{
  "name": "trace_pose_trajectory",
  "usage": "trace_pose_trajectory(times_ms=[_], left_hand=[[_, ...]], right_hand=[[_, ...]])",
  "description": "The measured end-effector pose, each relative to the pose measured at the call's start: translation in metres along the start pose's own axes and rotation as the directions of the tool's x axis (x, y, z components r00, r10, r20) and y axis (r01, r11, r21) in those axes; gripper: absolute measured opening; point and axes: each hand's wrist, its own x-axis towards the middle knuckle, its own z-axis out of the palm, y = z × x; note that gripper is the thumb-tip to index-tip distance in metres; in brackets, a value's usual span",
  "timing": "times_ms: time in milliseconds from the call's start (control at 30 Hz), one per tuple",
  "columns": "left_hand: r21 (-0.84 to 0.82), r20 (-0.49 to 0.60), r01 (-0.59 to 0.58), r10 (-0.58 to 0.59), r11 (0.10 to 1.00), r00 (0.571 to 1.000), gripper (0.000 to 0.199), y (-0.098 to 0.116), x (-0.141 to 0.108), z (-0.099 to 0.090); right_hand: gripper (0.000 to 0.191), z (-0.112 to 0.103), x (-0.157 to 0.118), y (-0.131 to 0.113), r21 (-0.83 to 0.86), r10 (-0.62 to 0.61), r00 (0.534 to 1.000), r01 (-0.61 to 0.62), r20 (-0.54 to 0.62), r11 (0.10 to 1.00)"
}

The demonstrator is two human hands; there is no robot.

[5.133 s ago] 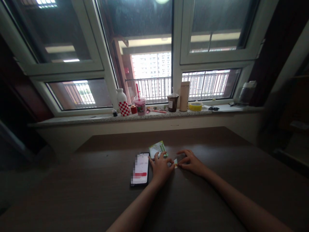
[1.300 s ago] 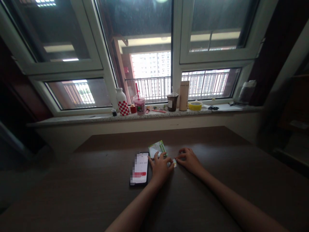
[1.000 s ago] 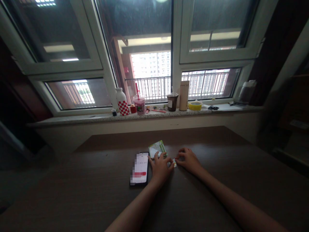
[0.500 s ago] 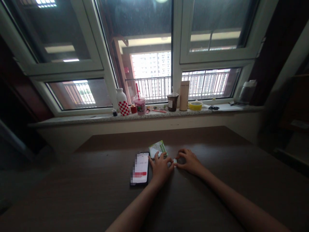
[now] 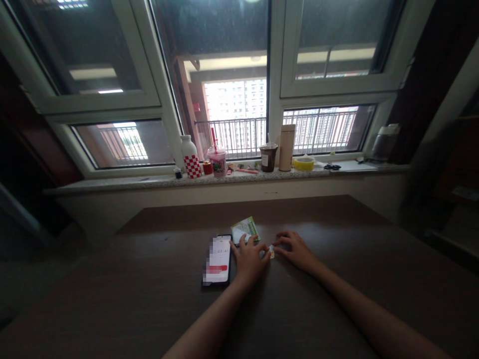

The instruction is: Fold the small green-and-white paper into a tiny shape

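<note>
Between the thumb and forefinger of my left hand (image 5: 250, 259) is a small whitish paper piece (image 5: 272, 252) with a yellow-orange mark. The pinch is closed on its left edge; the other fingers of that hand spread toward a green-and-white printed packet (image 5: 251, 227), whose near edge they partly cover. My right hand (image 5: 295, 251) is just right of the small piece, its thumb and forefinger a little apart and very close to it. Whether those tips still touch the piece is hard to see. A phone (image 5: 219, 259) with a lit white screen lies left of my left hand.
The brown table (image 5: 149, 309) extends around my hands. Beyond it, a stone windowsill (image 5: 149, 183) bears a checkered bottle (image 5: 192, 164), a pink drink cup (image 5: 218, 162), a dark drink cup (image 5: 268, 159), a tan flask (image 5: 286, 149), yellow tape (image 5: 303, 164) and scissors (image 5: 332, 167).
My right thumb and forefinger have loosened and drawn slightly right, showing more of the small paper piece. My left hand keeps its place.
</note>
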Motion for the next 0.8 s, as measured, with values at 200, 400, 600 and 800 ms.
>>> trace_pose_trajectory(times_ms=[200,400,600,800], left_hand=[[-0.012,-0.017,-0.007,0.007,1.0,1.0,0.016,-0.001,0.001,0.001],[-0.004,-0.032,-0.017,0.017,1.0,0.999,0.017,-0.002,0.0,0.002],[-0.005,-0.024,-0.014,0.014,1.0,1.0,0.017,-0.001,0.0,0.001],[0.012,0.002,-0.001,0.001,1.0,1.0,0.018,0.001,-0.001,-0.002]], right_hand=[[0.016,0.003,0.005,-0.001,-0.062,-0.004,0.999,0.002,-0.034,0.998],[0.012,0.001,0.009,-0.008,-0.128,0.013,1.0,-0.015,-0.016,0.992],[0.017,-0.004,0.006,-0.011,-0.119,-0.01,1.0,0.011,0.012,0.993],[0.024,-0.009,0.005,-0.012,-0.11,-0.026,0.999,0.03,0.036,0.994]])
